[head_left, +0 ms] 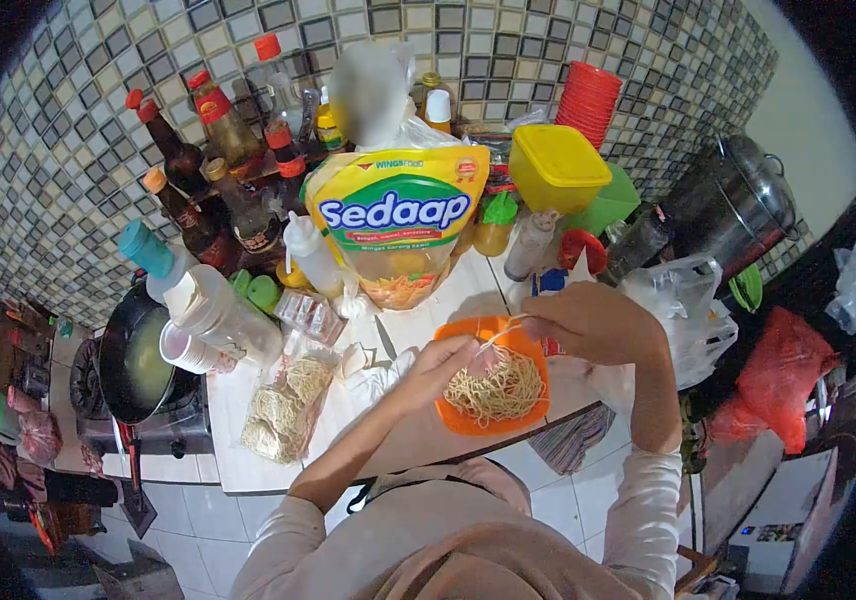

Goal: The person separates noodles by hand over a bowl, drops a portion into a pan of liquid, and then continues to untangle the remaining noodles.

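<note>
An orange bowl (458, 418) near the front edge of the counter holds a heap of pale noodles (500, 388). My left hand (440, 368) reaches over the bowl's left rim, its fingers closed at one end of a thin pale strand (504, 332). From the right, my right hand (588, 320) bends over the bowl's far side and pinches the strand's other end. Its fingertips are partly hidden by the back of the hand. Whether the strand is noodle or plastic, I cannot tell. A clear bag of noodles (288, 410) lies left of my left forearm.
A yellow Sedaap pouch (398, 220) stands behind the bowl. Sauce bottles (210, 235) crowd the back left, beside stacked plastic cups (223, 315). A wok (143, 365) sits on the stove at left. Yellow tub (560, 168), plastic bag (683, 310) and large pot (733, 190) stand right.
</note>
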The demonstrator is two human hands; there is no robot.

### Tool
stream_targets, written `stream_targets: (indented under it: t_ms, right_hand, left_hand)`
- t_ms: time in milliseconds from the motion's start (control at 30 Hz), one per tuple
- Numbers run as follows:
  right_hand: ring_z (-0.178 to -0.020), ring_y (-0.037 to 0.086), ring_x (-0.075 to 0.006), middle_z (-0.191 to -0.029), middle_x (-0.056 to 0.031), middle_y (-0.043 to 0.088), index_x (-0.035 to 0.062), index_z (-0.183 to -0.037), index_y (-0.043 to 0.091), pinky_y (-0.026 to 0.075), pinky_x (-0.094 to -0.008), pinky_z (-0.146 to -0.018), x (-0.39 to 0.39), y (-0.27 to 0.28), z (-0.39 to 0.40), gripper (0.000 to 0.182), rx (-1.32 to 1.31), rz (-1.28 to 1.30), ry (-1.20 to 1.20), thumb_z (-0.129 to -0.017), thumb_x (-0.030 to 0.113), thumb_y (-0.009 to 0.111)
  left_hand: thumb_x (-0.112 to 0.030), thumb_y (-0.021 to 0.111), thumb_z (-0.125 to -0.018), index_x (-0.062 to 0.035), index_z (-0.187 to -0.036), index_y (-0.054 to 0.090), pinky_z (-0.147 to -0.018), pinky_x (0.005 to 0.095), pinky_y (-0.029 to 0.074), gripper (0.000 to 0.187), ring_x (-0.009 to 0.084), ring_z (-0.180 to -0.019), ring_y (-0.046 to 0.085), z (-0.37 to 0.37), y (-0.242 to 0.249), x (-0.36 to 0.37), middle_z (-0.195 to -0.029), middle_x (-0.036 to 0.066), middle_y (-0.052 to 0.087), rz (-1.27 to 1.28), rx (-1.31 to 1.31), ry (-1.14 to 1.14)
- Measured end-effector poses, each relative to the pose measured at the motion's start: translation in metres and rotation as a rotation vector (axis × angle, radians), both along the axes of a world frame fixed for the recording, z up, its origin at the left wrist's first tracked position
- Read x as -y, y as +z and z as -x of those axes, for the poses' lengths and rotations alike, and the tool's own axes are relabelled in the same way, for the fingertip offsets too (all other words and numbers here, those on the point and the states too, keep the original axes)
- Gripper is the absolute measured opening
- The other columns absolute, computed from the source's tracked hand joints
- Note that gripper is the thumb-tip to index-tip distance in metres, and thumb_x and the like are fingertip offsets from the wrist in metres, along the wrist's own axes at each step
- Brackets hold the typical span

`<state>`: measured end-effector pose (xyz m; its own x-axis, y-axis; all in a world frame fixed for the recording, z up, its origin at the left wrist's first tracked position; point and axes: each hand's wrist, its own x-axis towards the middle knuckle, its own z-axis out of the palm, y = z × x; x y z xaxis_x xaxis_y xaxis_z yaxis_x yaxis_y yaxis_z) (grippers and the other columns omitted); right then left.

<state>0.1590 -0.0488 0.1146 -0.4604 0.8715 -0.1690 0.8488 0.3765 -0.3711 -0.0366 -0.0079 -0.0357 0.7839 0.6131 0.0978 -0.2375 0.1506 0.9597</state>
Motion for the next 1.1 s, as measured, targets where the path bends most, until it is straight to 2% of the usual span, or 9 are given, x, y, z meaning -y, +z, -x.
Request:
stream_targets:
  t_ms: [67,100,167,300,367,500,700,800,1100]
  right_hand:
    - [-0.068,0.053,-0.0321,-0.068,-0.0147,0.053,0.0062,-0.086,0.05,0.039,-0.0406,-0.059,0.004,-0.005,-0.01,0.024,0.038,-0.044,-0.043,-0.085,0.028,0.04]
    - [-0.068,0.053,-0.0321,-0.068,-0.0147,0.053,0.0062,-0.086,0.05,0.039,-0.0406,-0.059,0.005,-0.006,-0.013,0.024,0.037,-0.041,-0.044,-0.085,0.028,0.04]
    - [-0.074,0.056,-0.0325,-0.08,-0.0144,0.058,0.0081,-0.104,0.051,0.042,-0.0421,-0.066,0.007,-0.008,-0.019,0.029,0.082,0.057,-0.078,-0.085,0.028,0.04]
    - [-0.074,0.055,-0.0324,-0.08,-0.0143,0.058,0.0057,-0.098,0.05,0.042,-0.0405,-0.066,0.013,-0.028,-0.034,0.025,-0.01,0.054,-0.076,-0.085,0.025,0.041]
    - [-0.074,0.055,-0.0321,-0.079,-0.0144,0.057,0.0043,-0.092,0.049,0.042,-0.0393,-0.065,0.016,-0.036,-0.037,0.021,-0.131,0.142,-0.167,-0.085,0.022,0.04]
    - [-0.073,0.055,-0.0326,-0.077,-0.0142,0.058,0.0037,-0.089,0.049,0.042,-0.039,-0.065,0.02,-0.047,-0.042,0.019,-0.211,0.189,-0.184,-0.085,0.02,0.04]
    - [-0.071,0.057,-0.0309,-0.076,-0.0149,0.058,0.0031,-0.095,0.05,0.044,-0.0372,-0.063,0.027,-0.078,-0.056,0.022,-0.203,0.201,-0.26,-0.086,0.02,0.041]
    - [-0.071,0.058,-0.0284,-0.077,-0.0148,0.059,0.0028,-0.1,0.05,0.044,-0.036,-0.063,0.03,-0.083,-0.058,0.023,-0.314,0.192,-0.305,-0.086,0.02,0.042]
    - [-0.069,0.058,-0.0267,-0.076,-0.0138,0.059,0.0017,-0.106,0.049,0.045,-0.0347,-0.064,0.034,-0.11,-0.069,0.027,-0.317,0.13,-0.285,-0.086,0.018,0.042]
  left_hand:
    - [-0.021,0.04,-0.09,0.0017,-0.094,0.055,-0.067,0.0212,0.041,0.028,0.0071,-0.071,0.05,0.007,-0.001,-0.006,-0.076,0.001,0.054,-0.135,-0.101,-0.038]
    - [-0.021,0.04,-0.09,0.0017,-0.094,0.055,-0.067,0.0212,0.041,0.028,0.0071,-0.071,0.05,0.011,0.0,-0.009,-0.076,0.001,0.054,-0.133,-0.102,-0.039]
    - [-0.018,0.044,-0.089,0.0013,-0.087,0.058,-0.066,0.0219,0.042,0.024,0.0084,-0.071,0.052,0.021,0.001,-0.016,-0.076,0.003,0.056,-0.077,-0.151,-0.109]
    - [-0.015,0.046,-0.087,0.0025,-0.085,0.058,-0.067,0.0228,0.042,0.022,0.0095,-0.07,0.052,0.031,0.003,-0.025,-0.075,0.004,0.056,-0.114,-0.214,-0.08]
    - [-0.015,0.046,-0.087,0.0027,-0.085,0.058,-0.067,0.0229,0.042,0.021,0.0098,-0.07,0.052,0.036,0.005,-0.028,-0.075,0.004,0.056,-0.11,-0.214,-0.078]
    - [-0.014,0.048,-0.086,0.0033,-0.085,0.059,-0.066,0.0233,0.042,0.02,0.0104,-0.069,0.052,0.044,0.01,-0.035,-0.072,0.003,0.056,-0.143,-0.262,-0.112]
    - [-0.013,0.049,-0.085,0.0036,-0.085,0.059,-0.066,0.0238,0.042,0.02,0.0102,-0.069,0.052,0.052,0.012,-0.04,-0.072,0.004,0.057,-0.167,-0.347,-0.23]
    - [-0.014,0.049,-0.086,0.0035,-0.084,0.059,-0.065,0.0237,0.042,0.02,0.0103,-0.069,0.052,0.054,0.009,-0.041,-0.072,0.004,0.057,-0.141,-0.318,-0.254]
    - [-0.011,0.05,-0.084,0.0036,-0.087,0.059,-0.065,0.0236,0.042,0.017,0.01,-0.07,0.052,0.044,0.017,-0.038,-0.073,0.004,0.058,-0.124,-0.35,-0.233]
